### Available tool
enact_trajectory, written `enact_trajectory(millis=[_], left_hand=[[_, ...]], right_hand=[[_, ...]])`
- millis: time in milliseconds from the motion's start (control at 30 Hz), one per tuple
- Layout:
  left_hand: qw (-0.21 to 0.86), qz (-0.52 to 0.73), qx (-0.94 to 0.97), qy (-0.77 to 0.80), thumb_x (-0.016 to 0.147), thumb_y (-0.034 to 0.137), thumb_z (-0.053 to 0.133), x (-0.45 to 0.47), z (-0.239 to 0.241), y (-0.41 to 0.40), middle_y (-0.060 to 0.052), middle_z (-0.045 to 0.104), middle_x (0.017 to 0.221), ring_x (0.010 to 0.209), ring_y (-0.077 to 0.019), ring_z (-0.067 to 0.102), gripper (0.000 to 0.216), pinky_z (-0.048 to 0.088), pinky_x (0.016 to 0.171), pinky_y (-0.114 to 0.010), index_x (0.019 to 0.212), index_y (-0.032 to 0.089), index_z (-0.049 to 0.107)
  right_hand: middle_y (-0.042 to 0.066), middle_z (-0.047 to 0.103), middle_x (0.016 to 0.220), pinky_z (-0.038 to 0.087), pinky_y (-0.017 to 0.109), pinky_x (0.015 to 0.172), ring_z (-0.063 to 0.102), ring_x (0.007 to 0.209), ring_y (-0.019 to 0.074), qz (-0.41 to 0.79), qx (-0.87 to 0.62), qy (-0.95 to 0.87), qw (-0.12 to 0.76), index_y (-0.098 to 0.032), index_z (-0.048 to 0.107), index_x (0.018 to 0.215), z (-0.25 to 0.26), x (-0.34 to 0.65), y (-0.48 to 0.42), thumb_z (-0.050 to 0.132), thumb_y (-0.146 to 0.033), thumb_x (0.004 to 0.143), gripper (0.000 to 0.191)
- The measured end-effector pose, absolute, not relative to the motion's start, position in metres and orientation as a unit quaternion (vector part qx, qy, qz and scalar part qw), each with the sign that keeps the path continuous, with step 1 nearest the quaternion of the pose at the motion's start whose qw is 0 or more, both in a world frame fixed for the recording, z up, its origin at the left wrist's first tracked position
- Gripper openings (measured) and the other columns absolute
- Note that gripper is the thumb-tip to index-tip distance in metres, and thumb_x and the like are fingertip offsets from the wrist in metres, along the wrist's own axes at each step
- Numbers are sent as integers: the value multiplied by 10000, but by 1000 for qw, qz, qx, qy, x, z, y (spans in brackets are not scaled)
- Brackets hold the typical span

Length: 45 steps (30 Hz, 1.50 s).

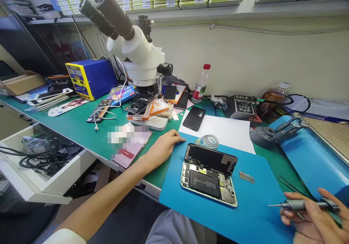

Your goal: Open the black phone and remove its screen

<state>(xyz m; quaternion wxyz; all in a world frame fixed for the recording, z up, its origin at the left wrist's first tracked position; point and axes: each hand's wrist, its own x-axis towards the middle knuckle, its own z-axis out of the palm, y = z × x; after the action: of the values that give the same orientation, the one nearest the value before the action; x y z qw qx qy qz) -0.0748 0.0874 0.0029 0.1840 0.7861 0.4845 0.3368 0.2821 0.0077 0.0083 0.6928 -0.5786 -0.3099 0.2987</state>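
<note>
The right hand (316, 218) is cut off by the frame's lower corner, its fingers wrapped around a slim precision screwdriver (305, 204). A second phone (131, 146) has its screen blurred out. The left hand (166, 142) lies flat and empty, fingers loosely together, at the edge of the blue mat (245, 215). The opened smartphone (208, 180) lies mid-mat with its display propped up. A microscope (136, 51) stands on the green bench (79, 127).
</note>
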Motion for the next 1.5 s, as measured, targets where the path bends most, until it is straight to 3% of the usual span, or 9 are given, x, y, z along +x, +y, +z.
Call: enact_trajectory(millis=[133, 267, 367, 433, 500, 800, 1000, 1300, 1500], left_hand=[[168, 381, 755, 507, 1058, 79, 469, -76, 5, 88, -32, 739, 1127, 1023, -192, 719, 376, 553, 921, -291, 1229, 258, 751], [119, 458, 674, 568, 1099, 280, 555, -78, 16, 81, -38, 716, 1087, 831, -184, 655, 204, 518, 773, -311, 1279, 215, 625], [97, 483, 650, 578, 1102, 370, 570, -72, 22, 61, 10, 637, 891, 735, -171, 575, 158, 457, 692, -297, 1084, 220, 618], [125, 417, 733, 523, 1074, 357, 637, -64, 21, 43, 23, 638, 879, 768, -166, 604, 150, 460, 700, -287, 984, 237, 648], [135, 329, 815, 458, 1075, 308, 651, -54, 17, 28, 5, 692, 1016, 926, -181, 675, 80, 495, 806, -298, 1042, 257, 704], [-29, 233, 883, 408, 1077, 207, 622, -21, 6, 30, -16, 696, 974, 815, -203, 659, 137, 486, 666, -328, 1092, 237, 755], [-79, 183, 899, 389, 1034, 124, 664, -17, 10, 29, -26, 719, 1025, 827, -220, 650, 151, 505, 675, -352, 1119, 223, 738], [-95, 223, 887, 394, 1079, 141, 572, -5, 5, 27, -42, 687, 953, 795, -219, 665, 126, 524, 647, -347, 1035, 188, 681], [-76, 305, 833, 455, 1116, 207, 538, -34, 14, 28, -20, 697, 1018, 881, -171, 703, 128, 540, 776, -303, 1074, 204, 659]], right_hand=[[79, 743, 830, 448, 334, 465, 616, 639, 256, 298, -575, -312, 695, -290, 672, 1321, 12, 276, 6, 941, -399, 641, 739], [44, 735, 852, 445, 266, 467, 569, 591, 171, 317, -569, -301, 697, -281, 642, 1385, 17, 269, 2, 924, -464, 702, 762], [40, 733, 875, 446, 240, 458, 567, 594, 155, 325, -563, -301, 697, -279, 625, 1406, 17, 269, 0, 918, -479, 734, 760], [40, 730, 890, 449, 233, 458, 569, 598, 151, 330, -560, -302, 697, -280, 620, 1404, 16, 271, -2, 910, -485, 756, 739], [34, 723, 897, 457, 230, 465, 569, 604, 147, 334, -557, -299, 699, -283, 619, 1395, 15, 272, -3, 908, -483, 766, 721], [32, 724, 916, 472, 227, 479, 551, 608, 138, 344, -548, -301, 701, -302, 622, 1405, 17, 272, -6, 896, -481, 793, 694], [44, 722, 918, 478, 230, 478, 570, 676, 167, 349, -546, -294, 703, -307, 618, 1443, 18, 275, -8, 902, -492, 787, 738], [38, 722, 916, 474, 232, 484, 552, 654, 155, 351, -552, -285, 701, -306, 619, 1435, 20, 274, -8, 903, -503, 777, 743], [46, 739, 912, 477, 224, 500, 566, 675, 163, 344, -554, -276, 706, -300, 625, 1417, 18, 275, -6, 927, -519, 716, 794]])
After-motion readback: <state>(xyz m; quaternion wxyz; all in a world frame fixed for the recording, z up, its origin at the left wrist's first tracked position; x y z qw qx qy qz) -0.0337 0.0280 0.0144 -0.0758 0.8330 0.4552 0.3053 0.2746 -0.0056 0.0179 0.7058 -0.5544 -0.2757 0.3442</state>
